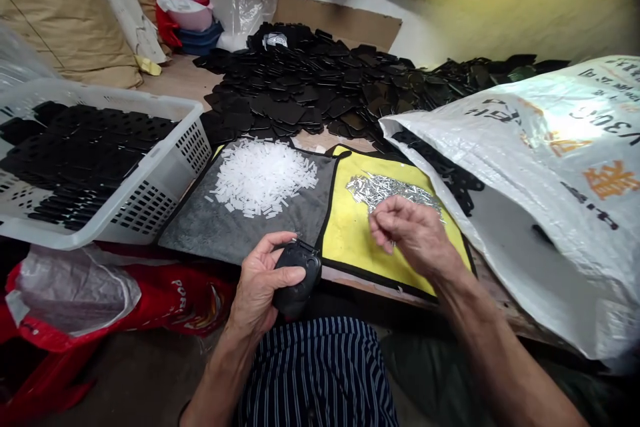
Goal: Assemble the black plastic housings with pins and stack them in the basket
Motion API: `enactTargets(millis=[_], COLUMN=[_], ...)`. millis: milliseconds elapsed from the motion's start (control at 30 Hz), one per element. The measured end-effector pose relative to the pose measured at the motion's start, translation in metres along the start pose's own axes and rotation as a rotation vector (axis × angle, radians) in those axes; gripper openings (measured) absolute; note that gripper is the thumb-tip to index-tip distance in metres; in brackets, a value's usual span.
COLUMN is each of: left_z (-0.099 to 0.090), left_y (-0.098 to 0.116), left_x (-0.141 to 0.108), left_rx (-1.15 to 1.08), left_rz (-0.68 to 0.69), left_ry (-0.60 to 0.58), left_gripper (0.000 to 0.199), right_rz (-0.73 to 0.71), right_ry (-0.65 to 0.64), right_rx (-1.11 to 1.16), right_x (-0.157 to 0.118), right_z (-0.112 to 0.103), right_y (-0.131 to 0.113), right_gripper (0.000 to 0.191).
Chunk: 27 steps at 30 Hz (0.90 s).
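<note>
My left hand (263,280) grips a black plastic part (300,280) with a small bright piece at its top edge. My right hand (413,237) hangs just over a yellow cloth (363,267), its fingertips curled together next to a heap of small silver metal pieces (385,190). Anything between those fingertips is hidden. On a grey towel (210,233) to the left of the yellow cloth lies a pile of small white rectangular pieces (263,177).
A white plastic basket (187,153) full of perforated black pieces stands at left. Many flat black pieces (300,87) spread across the table behind. A white woven sack (525,180) lies at right, a red bag (185,300) at lower left.
</note>
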<state>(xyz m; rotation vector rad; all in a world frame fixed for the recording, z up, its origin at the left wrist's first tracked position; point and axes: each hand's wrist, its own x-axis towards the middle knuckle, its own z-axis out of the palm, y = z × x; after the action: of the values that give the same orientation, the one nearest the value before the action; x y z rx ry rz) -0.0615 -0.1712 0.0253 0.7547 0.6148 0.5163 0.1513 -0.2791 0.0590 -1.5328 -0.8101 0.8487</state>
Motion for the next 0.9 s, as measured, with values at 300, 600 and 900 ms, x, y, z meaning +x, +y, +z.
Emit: enactTargets(millis=[300,600,900], left_z=[-0.008,-0.021,-0.025], left_y=[0.000,0.003,0.002], left_x=[-0.002,-0.004,-0.005], left_rx=[-0.091,-0.144,-0.178], left_rz=[-0.028,-0.028,-0.014], left_ry=[-0.008,0.015,0.068], left_gripper=[0.048,0.048,0.048], right_rz=[0.233,0.198,0.169], right_ry=[-0.149,-0.114,0.146], right_rx=[0.363,0.192,0.224], right_x=[-0.018,-0.012,-0.011], right_z=[0.073,0.087,0.108], right_y=[0.008,0.000,0.003], right_gripper=[0.021,0.024,0.018])
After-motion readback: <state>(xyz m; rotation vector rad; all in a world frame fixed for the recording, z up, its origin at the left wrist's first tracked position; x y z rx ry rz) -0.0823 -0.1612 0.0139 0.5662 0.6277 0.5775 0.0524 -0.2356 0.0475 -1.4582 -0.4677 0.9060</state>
